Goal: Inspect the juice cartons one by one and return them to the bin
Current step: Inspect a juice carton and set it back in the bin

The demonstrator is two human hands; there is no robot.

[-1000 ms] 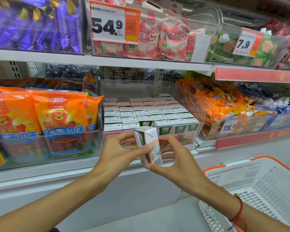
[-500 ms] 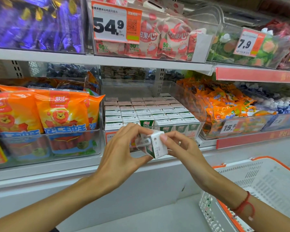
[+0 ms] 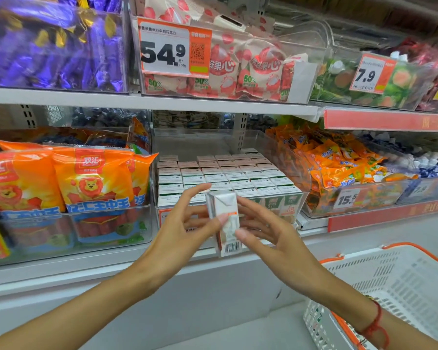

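Note:
A small white juice carton (image 3: 225, 218) stands upright between my two hands, barcode side facing me, just in front of the shelf. My left hand (image 3: 182, 228) pinches its left side with thumb and fingers. From the other side my right hand (image 3: 266, 233) holds it, the thumb on the carton's front face. Behind them the clear bin (image 3: 283, 157) on the middle shelf holds several rows of the same cartons (image 3: 228, 178), white tops up and green fronts along the front row.
Orange sausage packs (image 3: 86, 188) fill the bin to the left and orange snack bags (image 3: 339, 162) the bin to the right. A white basket with an orange rim (image 3: 400, 281) sits at lower right under my right forearm. An upper shelf (image 3: 147, 102) overhangs.
The carton has been turned from a tilted, end-on pose to upright with its barcode side towards me. Both hands shifted their hold on it and lowered slightly.

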